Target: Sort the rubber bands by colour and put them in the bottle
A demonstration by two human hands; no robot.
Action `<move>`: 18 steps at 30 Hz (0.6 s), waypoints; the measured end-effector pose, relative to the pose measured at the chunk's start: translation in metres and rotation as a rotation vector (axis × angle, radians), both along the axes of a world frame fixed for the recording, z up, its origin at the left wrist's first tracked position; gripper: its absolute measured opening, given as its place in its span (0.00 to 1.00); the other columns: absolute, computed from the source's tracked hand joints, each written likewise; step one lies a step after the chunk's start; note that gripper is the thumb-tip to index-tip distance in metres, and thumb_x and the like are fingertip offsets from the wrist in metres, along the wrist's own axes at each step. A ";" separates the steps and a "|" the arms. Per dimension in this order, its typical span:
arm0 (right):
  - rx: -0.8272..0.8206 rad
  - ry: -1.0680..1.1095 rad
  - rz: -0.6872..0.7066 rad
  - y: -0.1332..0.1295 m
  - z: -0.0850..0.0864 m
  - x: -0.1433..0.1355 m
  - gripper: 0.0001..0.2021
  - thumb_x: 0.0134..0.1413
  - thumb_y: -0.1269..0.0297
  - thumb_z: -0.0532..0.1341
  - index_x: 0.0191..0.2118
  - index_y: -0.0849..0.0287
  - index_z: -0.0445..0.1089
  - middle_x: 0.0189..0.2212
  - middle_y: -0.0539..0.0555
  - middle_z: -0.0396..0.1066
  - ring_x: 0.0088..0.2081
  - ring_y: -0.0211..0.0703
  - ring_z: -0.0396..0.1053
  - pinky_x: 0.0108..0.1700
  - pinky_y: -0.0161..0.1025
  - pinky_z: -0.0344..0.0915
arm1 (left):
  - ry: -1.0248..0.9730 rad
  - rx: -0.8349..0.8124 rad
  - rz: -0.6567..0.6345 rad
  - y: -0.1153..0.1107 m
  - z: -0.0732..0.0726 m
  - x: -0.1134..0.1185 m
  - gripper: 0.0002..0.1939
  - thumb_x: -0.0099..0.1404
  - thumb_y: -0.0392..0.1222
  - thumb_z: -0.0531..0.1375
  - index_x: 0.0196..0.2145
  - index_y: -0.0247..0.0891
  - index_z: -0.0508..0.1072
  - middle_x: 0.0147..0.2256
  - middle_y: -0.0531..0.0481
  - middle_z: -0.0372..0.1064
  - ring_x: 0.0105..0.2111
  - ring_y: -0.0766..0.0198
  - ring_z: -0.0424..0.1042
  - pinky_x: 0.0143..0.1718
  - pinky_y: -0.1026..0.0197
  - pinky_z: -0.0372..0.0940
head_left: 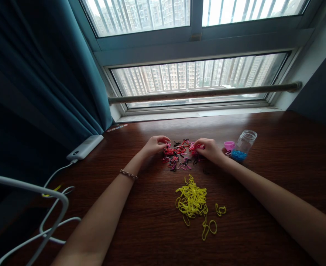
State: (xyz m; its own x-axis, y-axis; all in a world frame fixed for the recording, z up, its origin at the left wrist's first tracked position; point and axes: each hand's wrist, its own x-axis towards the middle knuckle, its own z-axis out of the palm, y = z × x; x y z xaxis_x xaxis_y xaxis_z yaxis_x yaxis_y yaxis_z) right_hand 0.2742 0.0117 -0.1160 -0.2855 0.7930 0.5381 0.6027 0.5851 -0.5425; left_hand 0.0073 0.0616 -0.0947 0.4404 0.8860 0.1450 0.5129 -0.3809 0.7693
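A mixed pile of red, pink and black rubber bands [176, 151] lies on the dark wooden table. My left hand [155, 145] is at the pile's left edge, its fingers curled together around a pink rubber band. On the opposite side, my right hand [210, 149] pinches a small bunch of pink rubber bands [192, 147]. Nearer to me lies a heap of yellow rubber bands [192, 199], with a few loose ones to its right. Just beyond my right wrist are a small pink cup [229, 145] and an open glass jar [243, 145] with blue bits at its bottom.
A white power bank [85, 147] with a white cable [58, 170] lies at the left by the blue curtain [76, 74]. Thicker white tubing [64, 199] curves in at lower left. Behind the table [151, 229] stands a window with a horizontal rail [207, 94].
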 end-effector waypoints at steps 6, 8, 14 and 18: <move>-0.025 0.207 -0.203 0.002 0.003 0.004 0.06 0.46 0.63 0.60 0.29 0.59 0.71 0.26 0.52 0.72 0.28 0.40 0.70 0.30 0.35 0.65 | 0.087 0.139 -0.027 -0.003 0.001 0.003 0.17 0.50 0.35 0.54 0.39 0.35 0.73 0.39 0.46 0.72 0.41 0.58 0.69 0.46 0.56 0.62; -0.061 0.303 -0.220 0.003 0.004 0.006 0.08 0.47 0.60 0.60 0.31 0.59 0.70 0.26 0.52 0.72 0.28 0.41 0.70 0.30 0.36 0.66 | 0.106 0.174 -0.048 -0.006 0.003 0.006 0.19 0.49 0.33 0.53 0.40 0.37 0.72 0.42 0.47 0.70 0.44 0.58 0.68 0.49 0.57 0.60; -0.132 0.545 -0.156 0.007 0.008 0.007 0.12 0.47 0.57 0.59 0.34 0.61 0.69 0.30 0.55 0.73 0.31 0.43 0.72 0.33 0.38 0.68 | 0.132 0.182 -0.044 -0.009 0.004 0.013 0.24 0.51 0.31 0.51 0.47 0.36 0.68 0.48 0.47 0.67 0.47 0.59 0.66 0.51 0.57 0.58; -0.173 0.626 0.029 0.001 0.018 0.003 0.12 0.47 0.62 0.59 0.39 0.61 0.68 0.35 0.57 0.73 0.39 0.45 0.71 0.42 0.43 0.68 | 0.171 0.192 -0.017 -0.005 -0.003 0.014 0.23 0.57 0.38 0.52 0.51 0.32 0.64 0.51 0.42 0.63 0.52 0.56 0.62 0.55 0.55 0.54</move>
